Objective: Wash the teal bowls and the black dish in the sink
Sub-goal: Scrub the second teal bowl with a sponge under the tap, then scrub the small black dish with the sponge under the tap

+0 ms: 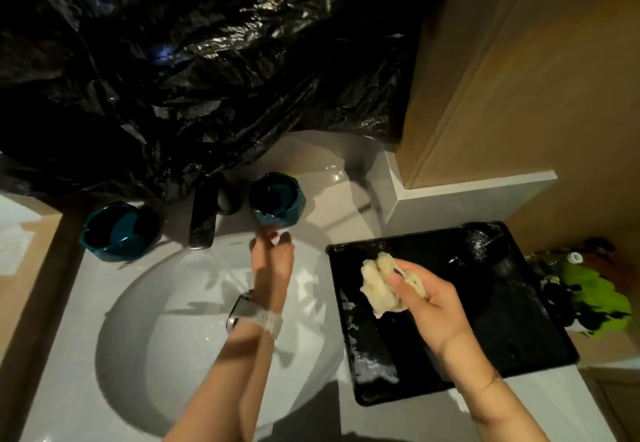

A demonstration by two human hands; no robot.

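The left hand (272, 258) pinches the near rim of a teal bowl (277, 199) beyond the sink (156, 320), while the right hand (426, 299) grips a sponge (377, 282) over the black dish (502, 330).

The left forearm reaches forward from the bottom edge, with a watch (242, 306) on a pale strap at the wrist. The left hand (272, 258) is stretched out, and its fingertips (273, 235) pinch the near rim of a bowl (277, 199). The right forearm comes in from the lower right. The right hand (426, 306) is turned palm up, fingers curled, and its grip holds a pale sponge (381, 285).
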